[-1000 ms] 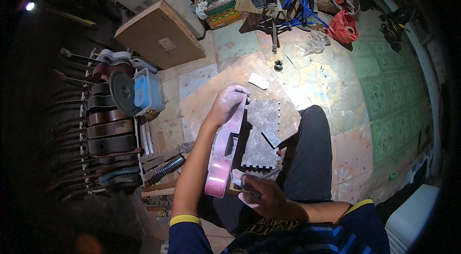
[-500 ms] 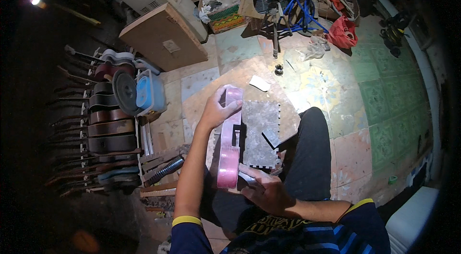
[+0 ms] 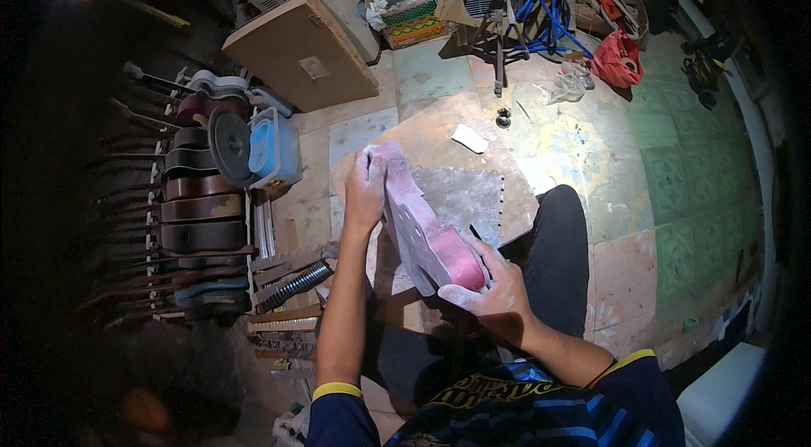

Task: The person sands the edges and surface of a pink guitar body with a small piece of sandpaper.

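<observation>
My left hand [image 3: 366, 185], dusted with pale powder, grips the upper end of a pink, powder-coated, contoured body piece [image 3: 449, 251] with grey on its face, which looks like part of a guitar. Its lower end is in my right hand [image 3: 492, 295], fingers along the pink edge and thumb across the bottom. The piece is tilted above a grey interlocking mat [image 3: 460, 193] on a worn board [image 3: 528, 202]. A small white pad [image 3: 470, 139] lies on the board beyond it.
Several guitars [image 3: 203, 210] hang on a rack at left, beside a clear bin [image 3: 287, 160]. A large board [image 3: 296, 41], a stand [image 3: 498, 50], blue hose [image 3: 557, 41] and red bag [image 3: 617, 58] stand behind. My knee [image 3: 557, 244] is at right.
The piece has rolled and tilted, showing more grey face, its lower end swinging rightward. My right hand has moved up and right onto that end; my left hand still holds the top.
</observation>
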The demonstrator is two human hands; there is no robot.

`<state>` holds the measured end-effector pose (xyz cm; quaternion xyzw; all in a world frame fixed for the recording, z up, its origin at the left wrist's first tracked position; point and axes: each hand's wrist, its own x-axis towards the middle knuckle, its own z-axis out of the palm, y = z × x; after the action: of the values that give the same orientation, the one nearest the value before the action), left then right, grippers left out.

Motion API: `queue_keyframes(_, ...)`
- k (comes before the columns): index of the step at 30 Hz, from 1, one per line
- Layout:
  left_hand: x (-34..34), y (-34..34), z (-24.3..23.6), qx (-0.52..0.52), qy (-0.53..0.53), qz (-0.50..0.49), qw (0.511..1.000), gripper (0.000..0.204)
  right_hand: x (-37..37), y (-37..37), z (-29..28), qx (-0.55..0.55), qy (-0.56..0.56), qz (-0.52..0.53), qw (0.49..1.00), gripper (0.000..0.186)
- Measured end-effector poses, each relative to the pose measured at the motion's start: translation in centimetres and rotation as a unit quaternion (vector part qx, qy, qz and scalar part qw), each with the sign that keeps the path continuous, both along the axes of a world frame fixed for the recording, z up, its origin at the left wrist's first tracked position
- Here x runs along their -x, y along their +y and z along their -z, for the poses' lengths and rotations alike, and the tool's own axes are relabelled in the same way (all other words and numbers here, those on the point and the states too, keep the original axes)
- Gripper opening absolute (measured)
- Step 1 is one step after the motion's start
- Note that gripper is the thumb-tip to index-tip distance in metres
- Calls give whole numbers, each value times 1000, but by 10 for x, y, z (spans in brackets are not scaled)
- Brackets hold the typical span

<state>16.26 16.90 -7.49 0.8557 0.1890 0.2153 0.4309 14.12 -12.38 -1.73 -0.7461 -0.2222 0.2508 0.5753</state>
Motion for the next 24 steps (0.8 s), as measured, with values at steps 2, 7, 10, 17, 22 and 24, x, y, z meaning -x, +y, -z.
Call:
queue_keyframes(2,4,-6,-4,27,3,2,1000,34,3,-3,3,7,-14,-5,1000,84)
queue_keyframes(7,23,-14,-9,49,-6,18,999,47,10,-17,14,0,-41,-10,999,83)
queue_keyframes(10,36,-19,-9,71,-5,17,997,61,5,-31,21,-17,-48,-16,999,79)
queue_keyframes(17,66,-16,0,89,-41,-8,995,72,-6,-55,31,9,-18,-45,999,78)
queue_keyframes(22,86,-30,-13,74,-75,-8,994,70,-11,-67,33,29,-11,-31,999,82)
queue_keyframes(24,97,-30,-15,90,-50,11,995,60,-11,-68,36,-61,51,17,997,82)
